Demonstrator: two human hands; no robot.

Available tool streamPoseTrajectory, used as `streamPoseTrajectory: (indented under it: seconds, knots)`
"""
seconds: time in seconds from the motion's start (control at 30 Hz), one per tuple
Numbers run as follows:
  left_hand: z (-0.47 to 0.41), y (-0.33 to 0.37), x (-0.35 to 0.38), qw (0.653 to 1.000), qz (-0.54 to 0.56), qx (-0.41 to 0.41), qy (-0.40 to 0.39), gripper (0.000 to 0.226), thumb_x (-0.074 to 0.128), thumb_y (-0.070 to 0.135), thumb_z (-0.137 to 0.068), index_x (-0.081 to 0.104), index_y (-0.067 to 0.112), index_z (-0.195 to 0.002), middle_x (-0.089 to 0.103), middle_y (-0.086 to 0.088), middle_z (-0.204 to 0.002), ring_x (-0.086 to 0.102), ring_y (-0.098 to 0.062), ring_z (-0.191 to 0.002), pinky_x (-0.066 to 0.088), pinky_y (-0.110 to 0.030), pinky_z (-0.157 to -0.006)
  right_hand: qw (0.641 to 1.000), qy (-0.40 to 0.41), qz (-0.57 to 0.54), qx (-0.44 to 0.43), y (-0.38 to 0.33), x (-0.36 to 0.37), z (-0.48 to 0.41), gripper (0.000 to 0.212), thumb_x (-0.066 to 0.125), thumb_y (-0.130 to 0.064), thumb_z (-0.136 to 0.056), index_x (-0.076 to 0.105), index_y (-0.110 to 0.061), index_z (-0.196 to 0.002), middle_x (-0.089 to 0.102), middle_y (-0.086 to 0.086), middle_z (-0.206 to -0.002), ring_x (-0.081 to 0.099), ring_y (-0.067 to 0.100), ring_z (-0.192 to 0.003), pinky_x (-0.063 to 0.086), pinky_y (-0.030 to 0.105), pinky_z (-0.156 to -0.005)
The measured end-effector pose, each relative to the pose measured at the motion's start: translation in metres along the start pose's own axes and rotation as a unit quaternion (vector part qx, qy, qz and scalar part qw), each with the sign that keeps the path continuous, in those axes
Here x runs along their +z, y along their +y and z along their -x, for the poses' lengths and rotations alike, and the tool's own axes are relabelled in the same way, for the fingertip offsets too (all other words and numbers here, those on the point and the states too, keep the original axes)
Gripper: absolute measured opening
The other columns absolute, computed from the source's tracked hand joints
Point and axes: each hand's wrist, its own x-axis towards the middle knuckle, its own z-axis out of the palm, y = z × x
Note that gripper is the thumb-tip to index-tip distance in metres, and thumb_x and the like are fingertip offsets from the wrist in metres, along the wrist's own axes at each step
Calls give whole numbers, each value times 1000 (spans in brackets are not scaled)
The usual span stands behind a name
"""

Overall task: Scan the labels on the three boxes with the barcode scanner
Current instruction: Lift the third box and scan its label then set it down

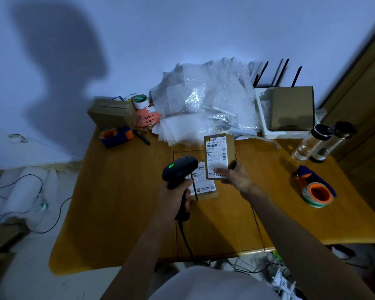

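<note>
My left hand [175, 197] grips the handle of a black barcode scanner [179, 169] whose green light is lit; its head points toward the boxes. In my right hand [236, 175] I hold a small cardboard box [218, 155] tilted up above the table, its white label facing me, my thumb on the label's lower part. A second labelled box [205, 187] lies flat on the wooden table [121, 191] just under the scanner head. Partly hidden by the scanner and my left hand, another label edge shows to its left.
Bubble wrap [203, 100] is piled at the back. Tape dispensers sit at the back left [115, 136] and right [315, 189]. A cardboard box [110, 112], a boxed tray [290, 109] and bottles [318, 144] line the far edge. The scanner cable [185, 239] hangs off the front.
</note>
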Motion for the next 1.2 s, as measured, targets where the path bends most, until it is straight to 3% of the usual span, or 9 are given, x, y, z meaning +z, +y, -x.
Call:
streamPoseTrajectory:
  seconds: [0.23,0.43,0.63,0.97,1.2]
  knots:
    - [-1,0,-2,1000,2,1,10,26,71,20,-92,58,11,-72,52,-4,-55,46,-18,-42,43,-31,-51,982,183,-28,41,17,-5,-3,61,80,-19,-88,33,-10,-124,58,11,-113,66,27,-98,59,43,-79]
    - [-2,-1,-2,1000,-2,-8,24,23,71,20,-92,60,11,-74,53,-4,-56,47,-17,-43,43,-30,-52,970,221,-25,102,55,-28,-16,74,86,-31,-81,40,-10,-136,61,17,-126,67,36,-110,60,56,-89]
    - [-4,-4,-1,1000,2,-16,20,17,72,20,-91,61,12,-81,53,-4,-58,48,-16,-44,44,-30,-51,964,222,15,144,84,-35,-27,78,86,-41,-74,46,-9,-132,68,17,-121,70,37,-107,61,57,-88]
    - [-5,-3,0,999,1,-26,29,19,72,20,-91,62,12,-78,54,-4,-57,48,-17,-44,43,-31,-53,967,195,31,162,92,-30,-20,71,77,-25,-90,36,-5,-144,62,22,-133,66,39,-117,59,51,-93]
    - [-5,-6,-1,999,1,-33,33,23,73,23,-90,61,12,-74,55,-4,-57,49,-18,-45,44,-33,-57,967,178,113,144,102,-38,-24,62,67,-42,-95,46,-8,-143,65,17,-134,66,36,-117,58,52,-95]
